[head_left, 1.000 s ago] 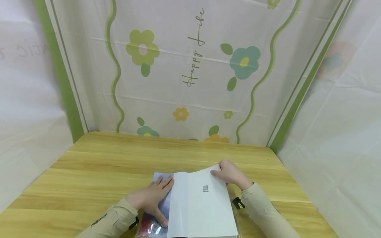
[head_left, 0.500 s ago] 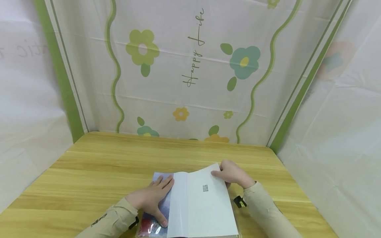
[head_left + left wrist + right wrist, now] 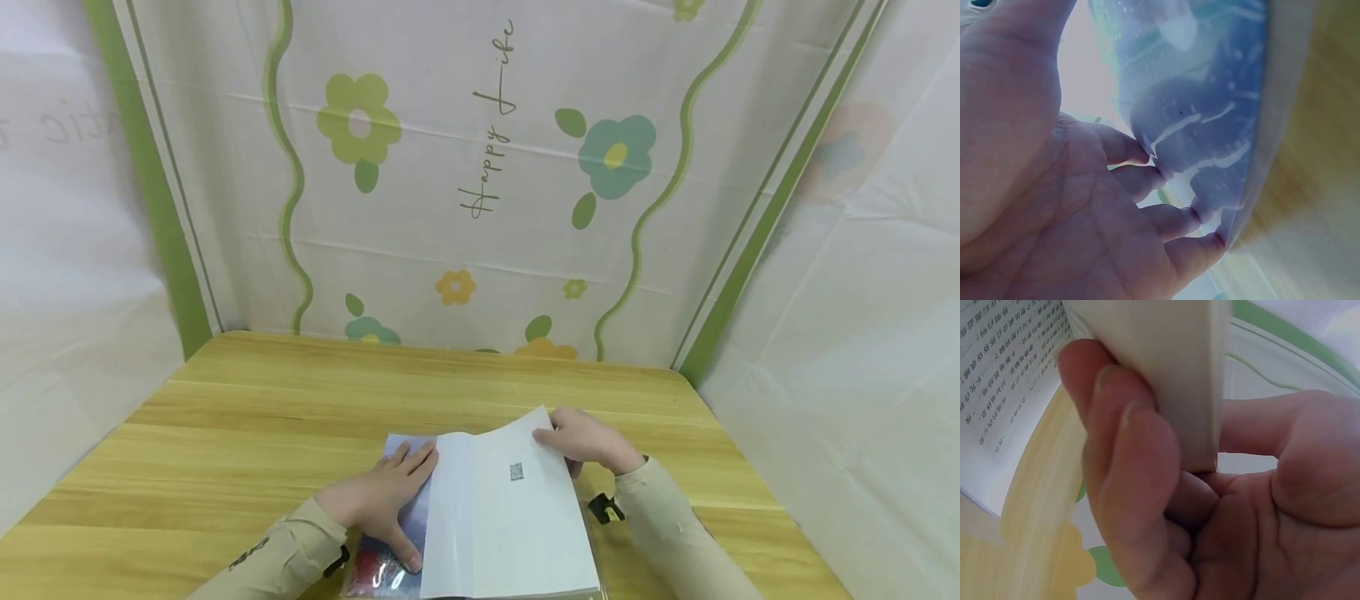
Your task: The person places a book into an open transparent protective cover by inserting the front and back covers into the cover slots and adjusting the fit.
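At the near edge of the wooden table [image 3: 247,400], I am working a paperback book [image 3: 517,517] lying open in front of me. My left hand [image 3: 378,500] is pressing flat, fingers straight, on the glossy plastic-wrapped front cover [image 3: 390,558], pinning it down. My right hand [image 3: 588,440] is curling round the far right corner of the page block, thumb on one side and fingers [image 3: 1129,456] on the other, lifting that corner slightly. The book is looking light and limp to me: the paper is bending readily, so I am judging the thick edge of the block the safest hold, while the shiny cover is likely slippery under my palm and a single page could crease.
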### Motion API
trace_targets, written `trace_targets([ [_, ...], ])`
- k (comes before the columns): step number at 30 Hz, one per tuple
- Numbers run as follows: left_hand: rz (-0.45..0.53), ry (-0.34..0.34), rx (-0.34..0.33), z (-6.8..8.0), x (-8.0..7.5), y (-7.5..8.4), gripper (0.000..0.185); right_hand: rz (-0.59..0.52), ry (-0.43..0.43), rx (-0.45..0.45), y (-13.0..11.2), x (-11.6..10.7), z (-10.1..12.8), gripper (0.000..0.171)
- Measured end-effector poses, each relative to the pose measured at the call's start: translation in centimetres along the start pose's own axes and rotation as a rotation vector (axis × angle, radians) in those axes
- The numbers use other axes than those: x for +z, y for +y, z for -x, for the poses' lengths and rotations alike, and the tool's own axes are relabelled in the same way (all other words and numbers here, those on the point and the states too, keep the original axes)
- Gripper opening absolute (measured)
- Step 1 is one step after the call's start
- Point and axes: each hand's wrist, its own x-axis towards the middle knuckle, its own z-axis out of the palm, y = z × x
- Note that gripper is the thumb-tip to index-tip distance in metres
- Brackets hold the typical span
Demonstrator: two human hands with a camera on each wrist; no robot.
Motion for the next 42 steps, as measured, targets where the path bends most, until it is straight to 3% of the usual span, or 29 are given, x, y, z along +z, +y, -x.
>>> trace_targets([
  [11,-0.005,-0.005,-0.003,-0.2,0.1,-0.2,0.131,-0.023,0.018,-0.050,-0.2,-0.2,-0.2,0.025],
  [23,0.012,-0.039,-0.016,-0.2,-0.5,0.0,0.133,0.000,0.085,-0.003,-0.9,-0.2,-0.2,0.022],
  [34,-0.008,-0.095,-0.064,0.6,-1.4,2.3,0.126,0.057,0.123,0.018,-1.2,0.1,-0.5,0.021],
  [38,-0.008,-0.133,-0.040,0.6,-1.7,3.5,0.113,0.060,0.134,0.030,-1.2,0.2,-0.6,0.021],
  [42,0.004,-0.098,-0.001,0.5,-1.9,4.4,0.094,0.080,0.145,0.036,-1.2,0.1,-0.7,0.021],
])
